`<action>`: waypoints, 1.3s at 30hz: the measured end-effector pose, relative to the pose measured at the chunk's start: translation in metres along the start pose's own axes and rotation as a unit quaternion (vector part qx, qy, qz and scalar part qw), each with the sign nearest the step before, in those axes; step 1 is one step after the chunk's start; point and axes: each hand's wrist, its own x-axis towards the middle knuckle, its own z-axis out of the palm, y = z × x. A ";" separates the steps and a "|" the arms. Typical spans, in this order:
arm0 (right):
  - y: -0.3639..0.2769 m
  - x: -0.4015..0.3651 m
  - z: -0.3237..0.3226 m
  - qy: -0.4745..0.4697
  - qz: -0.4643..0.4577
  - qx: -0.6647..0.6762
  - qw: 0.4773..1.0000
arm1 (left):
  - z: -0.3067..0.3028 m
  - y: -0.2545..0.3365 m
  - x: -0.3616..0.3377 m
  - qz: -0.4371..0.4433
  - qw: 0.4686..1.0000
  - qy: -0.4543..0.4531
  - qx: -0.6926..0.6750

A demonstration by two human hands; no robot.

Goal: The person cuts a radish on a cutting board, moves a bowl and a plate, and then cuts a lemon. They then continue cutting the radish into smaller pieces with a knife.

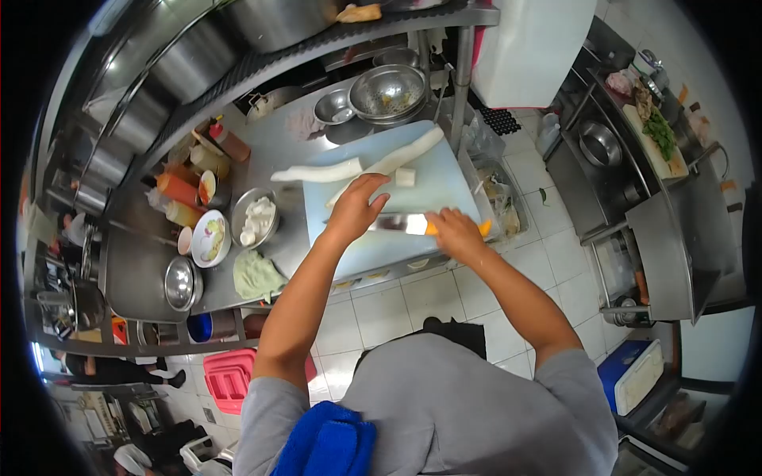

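My right hand [459,236] is closed around the yellow handle of a kitchen knife [405,223], its blade pointing left, low over a pale blue cutting board [440,194]. My left hand [359,208] bends over a long white peeled radish [414,151], fingers curled on it and partly hiding it. The radish lies diagonally across the board. Another white length of radish [316,172] rests at the board's left side, sticking out past its edge. A short cut chunk [405,177] sits just right of my left fingers.
Left of the board stand a steel bowl of white chunks [259,220], a white bowl of scraps [210,238], an empty steel bowl [183,282] and a green cloth [258,275]. Sauce bottles [176,187] line the shelf side. A colander [386,91] is behind; a pot shelf [333,40] overhangs.
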 end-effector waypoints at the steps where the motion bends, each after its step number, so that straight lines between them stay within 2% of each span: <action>1: -0.007 -0.011 -0.006 -0.054 0.021 0.033 0.998 | 0.005 -0.006 0.013 0.003 1.000 -0.005 0.002; 4: -0.022 -0.052 -0.047 -0.132 0.105 0.115 0.979 | 0.031 -0.036 0.041 0.037 0.991 -0.059 0.116; 5: -0.024 -0.066 -0.060 -0.160 0.144 0.148 0.965 | 0.036 -0.038 0.049 0.037 0.991 -0.062 0.112; 7: -0.016 -0.103 -0.073 -0.171 0.152 0.238 0.944 | 0.053 -0.035 0.055 -0.089 0.978 -0.084 0.171; 8: -0.018 -0.120 -0.082 -0.189 0.200 0.269 0.923 | 0.062 -0.031 0.054 -0.090 0.978 -0.091 0.165; 9: -0.025 -0.135 -0.091 -0.203 0.248 0.301 0.898 | 0.068 -0.024 0.054 -0.137 0.969 -0.095 0.183; 10: -0.032 -0.150 -0.098 -0.201 0.257 0.301 0.896 | 0.073 -0.019 0.054 -0.180 0.958 -0.097 0.202; 11: -0.038 -0.163 -0.105 -0.217 0.324 0.327 0.861 | 0.080 -0.021 0.050 -0.175 0.959 -0.102 0.197; 12: -0.043 -0.171 -0.111 -0.232 0.384 0.346 0.824 | 0.091 -0.027 0.047 -0.186 0.964 -0.063 0.180; 13: -0.046 -0.173 -0.115 -0.229 0.384 0.338 0.828 | 0.100 -0.035 0.048 -0.198 0.967 -0.020 0.162; 14: -0.050 -0.177 -0.120 -0.212 0.425 0.371 0.798 | 0.107 -0.046 0.047 -0.201 0.967 -0.016 0.156; 15: -0.054 -0.185 -0.125 -0.201 0.465 0.403 0.762 | 0.112 -0.059 0.039 -0.160 0.981 0.023 0.104; 16: -0.050 -0.192 -0.122 -0.175 0.476 0.416 0.754 | 0.111 -0.062 0.035 -0.118 0.989 0.066 0.055; 17: -0.047 -0.196 -0.120 -0.187 0.471 0.415 0.756 | 0.110 -0.062 0.027 -0.128 0.987 0.072 0.058; 19: -0.035 -0.196 -0.112 -0.126 0.498 0.438 0.738 | 0.095 -0.050 0.011 -0.124 0.978 0.094 -0.140; 25: 0.020 -0.139 -0.108 -0.173 0.443 0.416 0.775 | 0.081 -0.021 -0.024 -0.181 0.957 0.154 -0.168; 28: 0.057 -0.120 -0.103 -0.209 0.375 0.415 0.802 | 0.089 -0.017 -0.036 -0.181 0.957 0.181 -0.133; 32: 0.095 -0.101 -0.102 -0.239 0.327 0.420 0.812 | 0.102 -0.003 -0.044 -0.206 0.956 0.202 -0.058; 35: 0.106 -0.092 -0.107 -0.253 0.325 0.413 0.812 | 0.116 -0.002 -0.052 -0.205 0.956 0.208 0.004; 37: 0.108 -0.088 -0.108 -0.264 0.317 0.421 0.807 | 0.122 -0.001 -0.056 -0.163 0.967 0.194 0.030; 39: 0.112 -0.093 -0.108 -0.281 0.305 0.431 0.802 | 0.131 -0.002 -0.056 -0.161 0.963 0.207 0.060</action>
